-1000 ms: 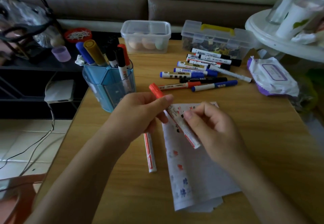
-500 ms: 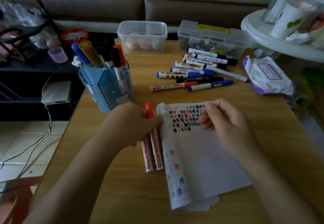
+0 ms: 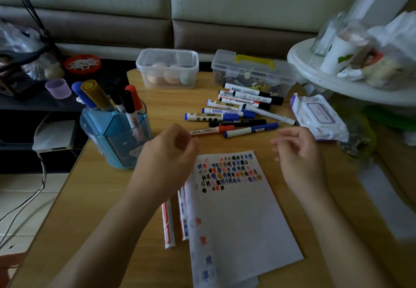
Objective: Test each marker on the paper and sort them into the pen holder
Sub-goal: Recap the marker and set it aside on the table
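Observation:
A white paper (image 3: 238, 215) with many small coloured test marks lies flat on the wooden table (image 3: 101, 197). Two red markers (image 3: 168, 224) lie side by side along its left edge, partly under my left forearm. My left hand (image 3: 167, 159) hovers above the paper's top left corner, fingers loosely curled, holding nothing. My right hand (image 3: 297, 150) hovers over the paper's top right, fingers apart and empty. A pile of several markers (image 3: 234, 112) lies behind the paper. The blue pen holder (image 3: 114, 139) at the left holds several markers.
A clear box of eggs (image 3: 167, 69) and a clear case with a yellow handle (image 3: 254, 71) stand at the table's far edge. A wet-wipe pack (image 3: 317, 116) lies at the right. A white round side table (image 3: 337, 78) crowds the right corner.
My left hand laid the red marker down beside the other one and lifted off. My right hand let go of the paper, which now lies flat.

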